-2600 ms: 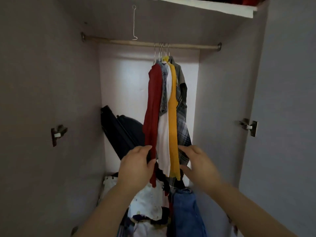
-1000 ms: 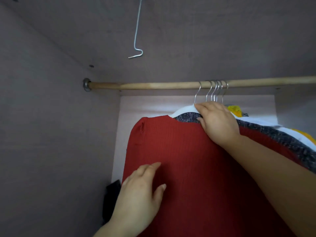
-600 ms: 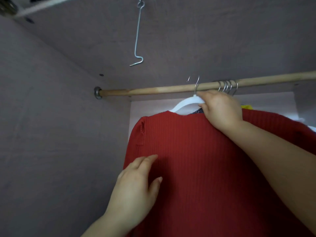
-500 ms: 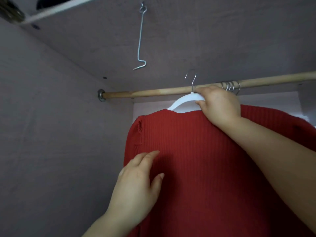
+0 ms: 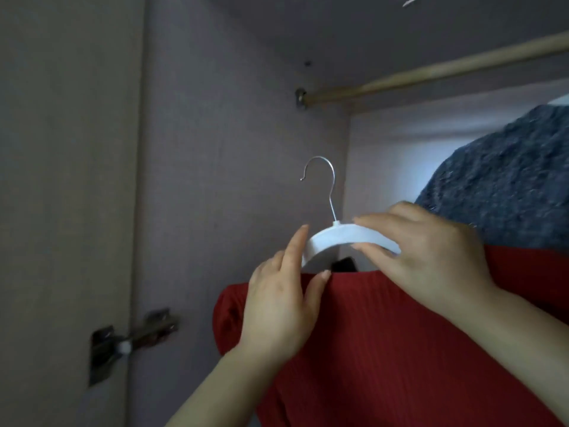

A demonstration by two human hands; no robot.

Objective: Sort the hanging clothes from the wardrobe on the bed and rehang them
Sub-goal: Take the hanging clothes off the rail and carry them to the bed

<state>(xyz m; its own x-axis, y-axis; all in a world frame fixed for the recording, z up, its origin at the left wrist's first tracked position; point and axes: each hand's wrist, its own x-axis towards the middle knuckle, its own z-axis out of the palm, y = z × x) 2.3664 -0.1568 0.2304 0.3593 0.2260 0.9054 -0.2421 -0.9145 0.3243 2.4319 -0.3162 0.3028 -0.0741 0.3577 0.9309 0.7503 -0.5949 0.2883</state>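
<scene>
pinching the white hanger (image 5: pixel 338 238) below the wooden rail (image 5: pixel 431 72): right hand (image 5: pixel 431 257); left hand (image 5: pixel 277 306) touches it, fingers straight.

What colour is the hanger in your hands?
The hanger is white with a silver metal hook, seen best in the head view.

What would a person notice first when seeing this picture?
A red garment fills the lower right, on a white hanger held below the wooden rod, not hooked on it. The right hand pinches the hanger at centre; the left hand touches its left end.
</scene>
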